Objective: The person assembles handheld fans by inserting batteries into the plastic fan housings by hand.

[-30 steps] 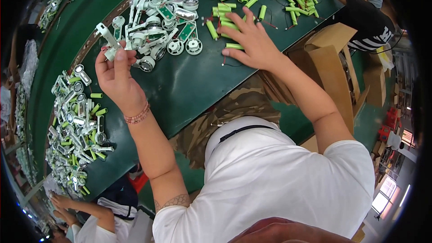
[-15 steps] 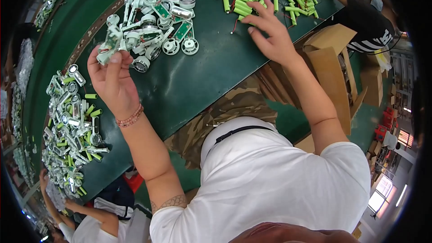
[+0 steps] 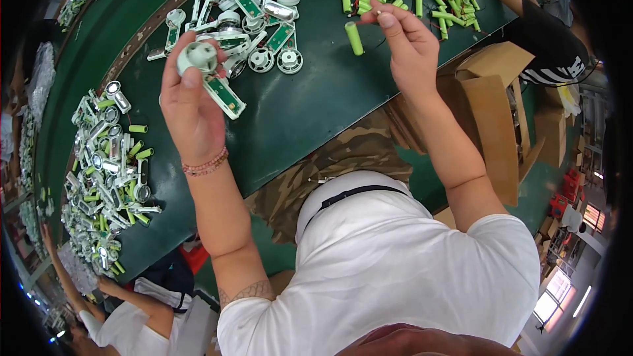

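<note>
My left hand is closed around a pale handheld fan part, a round head with a handle. The handle's green circuit board faces up and points toward me. Off to the right, my right hand pinches the thin wire end of a green cylindrical battery, which hangs over the table left of the fingertips. Just beyond my left hand lies a heap of similar fan parts, several with circuit boards showing. A large pile of green batteries with red wires lies beyond my right hand.
The green table curves across in front of me. At its left lies a mixed pile of fan parts with batteries. An opened cardboard box stands at the right. Co-workers' arms show at the lower left and upper right.
My right hand has closed on a battery's wire end and lifted it from the pile's edge. My left hand has shifted right and turned the fan part, its board now toward me.
</note>
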Motion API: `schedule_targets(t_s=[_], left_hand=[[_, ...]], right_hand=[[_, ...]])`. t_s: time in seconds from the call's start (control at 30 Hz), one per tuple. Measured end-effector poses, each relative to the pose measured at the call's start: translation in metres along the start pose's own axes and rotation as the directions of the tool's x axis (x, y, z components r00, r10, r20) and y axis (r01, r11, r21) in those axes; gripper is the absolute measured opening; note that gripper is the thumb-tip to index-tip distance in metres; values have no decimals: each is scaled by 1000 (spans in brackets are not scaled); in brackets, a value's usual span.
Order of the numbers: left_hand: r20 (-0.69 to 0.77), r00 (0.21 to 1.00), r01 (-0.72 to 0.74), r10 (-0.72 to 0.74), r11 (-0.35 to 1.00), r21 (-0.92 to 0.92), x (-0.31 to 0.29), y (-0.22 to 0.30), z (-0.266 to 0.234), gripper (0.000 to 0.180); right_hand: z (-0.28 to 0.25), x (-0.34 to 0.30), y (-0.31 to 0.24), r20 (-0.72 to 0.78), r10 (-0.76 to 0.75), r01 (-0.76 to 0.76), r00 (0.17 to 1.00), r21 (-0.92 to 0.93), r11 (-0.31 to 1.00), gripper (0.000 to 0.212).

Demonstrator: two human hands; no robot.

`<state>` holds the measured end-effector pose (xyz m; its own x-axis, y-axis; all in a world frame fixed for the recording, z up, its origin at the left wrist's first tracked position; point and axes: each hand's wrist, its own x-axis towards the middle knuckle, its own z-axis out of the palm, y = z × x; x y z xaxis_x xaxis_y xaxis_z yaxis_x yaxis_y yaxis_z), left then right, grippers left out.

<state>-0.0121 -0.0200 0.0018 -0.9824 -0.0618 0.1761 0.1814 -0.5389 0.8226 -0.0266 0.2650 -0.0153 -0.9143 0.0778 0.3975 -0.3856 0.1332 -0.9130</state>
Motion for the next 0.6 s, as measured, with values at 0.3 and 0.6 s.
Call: schedule_targets(t_s=[0.3, 0.6], left_hand=[[162, 985, 27, -62, 978, 208, -13, -20, 21, 27], [442, 863, -466, 244, 722, 512, -9, -18, 25, 14]], right_hand=[[52, -27, -47, 449, 468, -639, 761, 644, 421, 22], [62, -31, -45, 572, 471, -737, 672, 450, 505, 21]])
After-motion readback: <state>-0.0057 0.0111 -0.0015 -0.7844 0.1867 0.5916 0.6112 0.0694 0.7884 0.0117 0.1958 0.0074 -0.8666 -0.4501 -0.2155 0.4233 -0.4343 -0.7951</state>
